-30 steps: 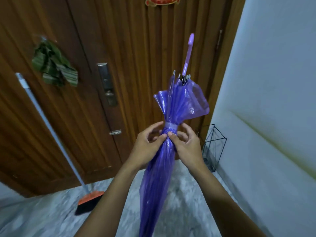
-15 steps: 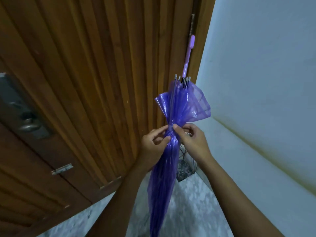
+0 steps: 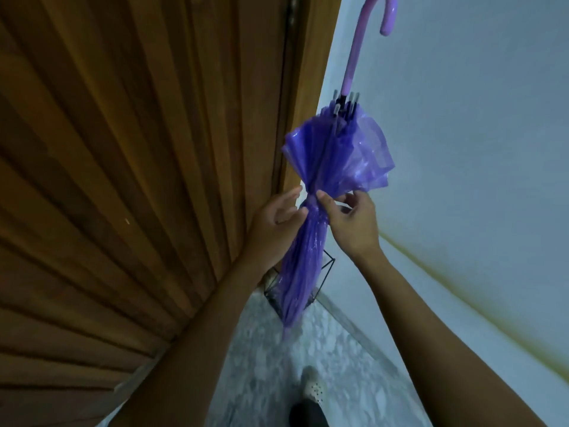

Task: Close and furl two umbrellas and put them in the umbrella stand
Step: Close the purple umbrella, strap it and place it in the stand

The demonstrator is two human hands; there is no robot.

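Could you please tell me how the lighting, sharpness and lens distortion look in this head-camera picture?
Head view: dim, bluish, even light with no hard shadows; small glints on the purple umbrella; the slats of the wooden door fan out under the wide-angle lens; the left hand and right hand look slightly soft, the shoe blurrier.

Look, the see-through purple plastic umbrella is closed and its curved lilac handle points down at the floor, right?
No. In the head view the see-through purple plastic umbrella is closed, but its curved lilac handle points up; the tip points down at the floor.
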